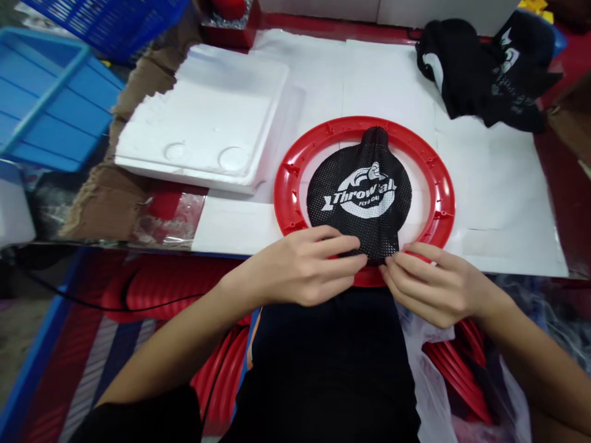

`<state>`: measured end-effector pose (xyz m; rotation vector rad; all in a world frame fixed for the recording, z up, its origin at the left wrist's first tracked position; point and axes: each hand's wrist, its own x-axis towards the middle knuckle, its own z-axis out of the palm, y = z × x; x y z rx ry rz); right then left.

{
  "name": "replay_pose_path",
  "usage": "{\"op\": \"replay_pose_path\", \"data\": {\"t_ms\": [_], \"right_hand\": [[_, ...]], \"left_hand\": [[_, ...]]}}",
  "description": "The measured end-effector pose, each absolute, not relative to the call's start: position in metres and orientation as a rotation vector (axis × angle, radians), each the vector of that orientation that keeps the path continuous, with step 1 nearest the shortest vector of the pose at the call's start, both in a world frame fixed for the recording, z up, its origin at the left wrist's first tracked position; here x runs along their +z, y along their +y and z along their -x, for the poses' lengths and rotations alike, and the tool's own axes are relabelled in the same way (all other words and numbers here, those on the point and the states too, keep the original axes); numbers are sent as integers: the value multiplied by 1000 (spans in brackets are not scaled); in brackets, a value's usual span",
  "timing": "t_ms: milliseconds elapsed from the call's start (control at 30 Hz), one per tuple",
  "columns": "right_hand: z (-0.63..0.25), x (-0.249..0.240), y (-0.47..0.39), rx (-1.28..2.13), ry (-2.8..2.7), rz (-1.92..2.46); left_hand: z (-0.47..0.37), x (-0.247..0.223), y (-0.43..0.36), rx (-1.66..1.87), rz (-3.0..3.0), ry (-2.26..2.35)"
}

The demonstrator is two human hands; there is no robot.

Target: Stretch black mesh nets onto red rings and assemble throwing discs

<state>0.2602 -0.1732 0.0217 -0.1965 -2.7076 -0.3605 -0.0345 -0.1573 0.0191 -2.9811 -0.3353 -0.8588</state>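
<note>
A red plastic ring (287, 197) lies on the white-covered table near its front edge. Across its opening sits a piece of black mesh fabric (355, 163) with a white printed logo; its narrow top tab overlaps the far rim. My left hand (309, 264) has its fingers closed over the fabric's near left edge, and my right hand (431, 280) pinches the near right edge beside the ring's rim. The near part of the ring is partly hidden by both hands.
A white foam block (207, 117) lies on the left of the table. More black printed fabric pieces (480, 74) are heaped at the back right. Blue baskets (50, 98) stand at the left. Stacked red rings (180, 283) and a clear plastic bag (434, 381) are below the table edge.
</note>
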Motion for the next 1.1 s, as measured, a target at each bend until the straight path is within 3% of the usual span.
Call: {"op": "replay_pose_path", "data": {"t_ms": [200, 467, 800, 1100], "right_hand": [[-258, 18, -164, -274, -2632, 215], [-253, 27, -174, -476, -2786, 84], [-258, 26, -173, -710, -2767, -87], [-258, 15, -181, -518, -2648, 137]], "left_hand": [[30, 28, -165, -704, 2926, -264], [26, 40, -162, -405, 2927, -172], [18, 46, -158, -493, 3073, -211], [22, 46, -139, -289, 3181, -98]]}}
